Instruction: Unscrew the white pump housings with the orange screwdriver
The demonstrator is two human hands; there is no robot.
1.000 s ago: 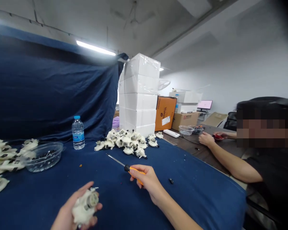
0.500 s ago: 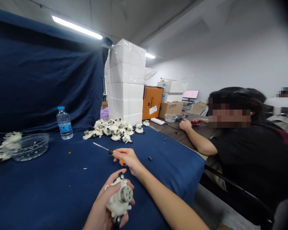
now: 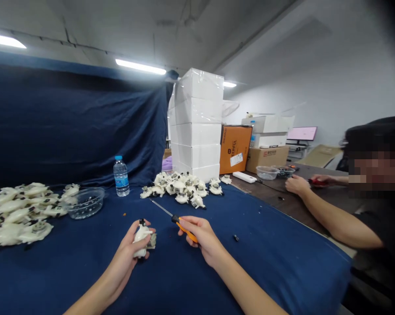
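A white plastic part [image 3: 140,241] with a metal round piece on its side is gripped in my left hand [image 3: 127,253], above the blue cloth. My right hand [image 3: 202,236] is closed on the orange handle of a screwdriver [image 3: 188,230], whose thin shaft points up and to the left, apart from the part. Similar white parts lie in a pile [image 3: 180,187] beyond my hands, and a larger pile [image 3: 16,210] sits at the left. Beside that one stands a clear plastic bowl [image 3: 87,210] with small dark pieces inside.
A water bottle [image 3: 121,177] stands behind the bowl. White boxes [image 3: 197,127] are stacked at the back, near an orange box [image 3: 235,148]. A small black piece [image 3: 235,238] lies right of my right hand. At the right, a person's hands [image 3: 297,185] hold a red tool.
The view has swung left, showing more of the left pile. My left hand has moved away from my right and turned the white part, its metal piece now facing right.
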